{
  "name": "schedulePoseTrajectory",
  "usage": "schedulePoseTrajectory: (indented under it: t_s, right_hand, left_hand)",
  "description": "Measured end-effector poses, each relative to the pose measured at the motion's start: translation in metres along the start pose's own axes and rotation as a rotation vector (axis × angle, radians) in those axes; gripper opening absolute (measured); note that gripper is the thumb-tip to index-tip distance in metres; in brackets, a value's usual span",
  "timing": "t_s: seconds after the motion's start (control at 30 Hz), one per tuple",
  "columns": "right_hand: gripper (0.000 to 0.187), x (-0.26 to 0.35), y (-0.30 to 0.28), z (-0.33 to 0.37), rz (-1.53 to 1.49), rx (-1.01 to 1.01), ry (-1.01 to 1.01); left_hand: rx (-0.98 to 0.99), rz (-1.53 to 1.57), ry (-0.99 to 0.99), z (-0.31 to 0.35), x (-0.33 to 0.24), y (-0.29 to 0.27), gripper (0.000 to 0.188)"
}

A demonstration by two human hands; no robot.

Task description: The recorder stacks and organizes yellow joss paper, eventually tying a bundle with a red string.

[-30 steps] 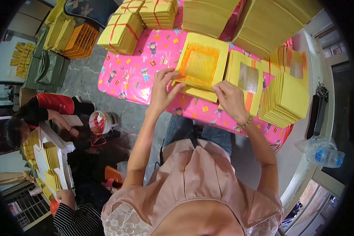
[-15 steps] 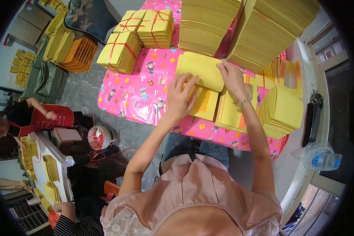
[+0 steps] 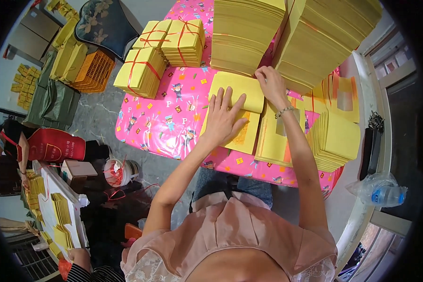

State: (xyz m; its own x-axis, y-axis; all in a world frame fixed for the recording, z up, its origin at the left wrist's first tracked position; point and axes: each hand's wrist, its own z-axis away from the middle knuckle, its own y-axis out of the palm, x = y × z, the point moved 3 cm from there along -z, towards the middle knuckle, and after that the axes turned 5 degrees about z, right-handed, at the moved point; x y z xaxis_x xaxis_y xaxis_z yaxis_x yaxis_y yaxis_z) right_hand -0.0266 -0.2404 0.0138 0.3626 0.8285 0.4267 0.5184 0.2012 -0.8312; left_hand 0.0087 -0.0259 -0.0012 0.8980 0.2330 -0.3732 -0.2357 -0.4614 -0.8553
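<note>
A yellow paper sheet or envelope (image 3: 243, 85) lies on the pink patterned tablecloth in front of me, its upper part covering a piece with an orange printed patch (image 3: 242, 129). My left hand (image 3: 223, 117) rests on it palm down, fingers spread. At its upper right corner is my right hand (image 3: 271, 85), fingers loosely bent and tips near the foot of a tall yellow stack (image 3: 246, 44); I see nothing held in them. Under my right wrist lies another yellow paper pile (image 3: 270, 141) with an orange strip. Fanned yellow papers (image 3: 336, 136) lie to its right.
Bundles tied with red ribbon (image 3: 138, 73) stand at the table's left. A second tall stack (image 3: 322, 42) rises at back right. A bagged bottle (image 3: 385, 195) is by the window. At left are an orange crate (image 3: 93, 70), a white bucket (image 3: 120, 171) and other people at a white table (image 3: 56, 188).
My left hand has come down flat onto the paper with fingers spread. My right hand has moved slightly up and left past the sheet's corner. The co-worker in red leans closer to the white table.
</note>
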Motion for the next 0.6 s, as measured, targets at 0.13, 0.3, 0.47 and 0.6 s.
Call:
schedulePoseTrajectory:
  t_s: [0.13,0.3,0.47,0.6]
  right_hand:
    - [0.023,0.013,0.013,-0.011,-0.020,0.142,-0.049]
    - [0.025,0.018,0.031,-0.012,-0.097,0.238,-0.074]
    - [0.026,0.020,0.031,-0.011,-0.151,0.277,-0.058]
    - [0.025,0.019,0.032,-0.011,-0.154,0.269,-0.067]
  left_hand:
    - [0.000,-0.006,-0.007,-0.002,0.003,0.004,0.067]
    - [0.002,-0.005,-0.014,-0.003,0.005,0.007,0.065]
    - [0.008,0.005,-0.009,-0.004,0.006,0.007,0.065]
    - [0.021,0.027,-0.007,-0.005,0.006,0.006,0.065]
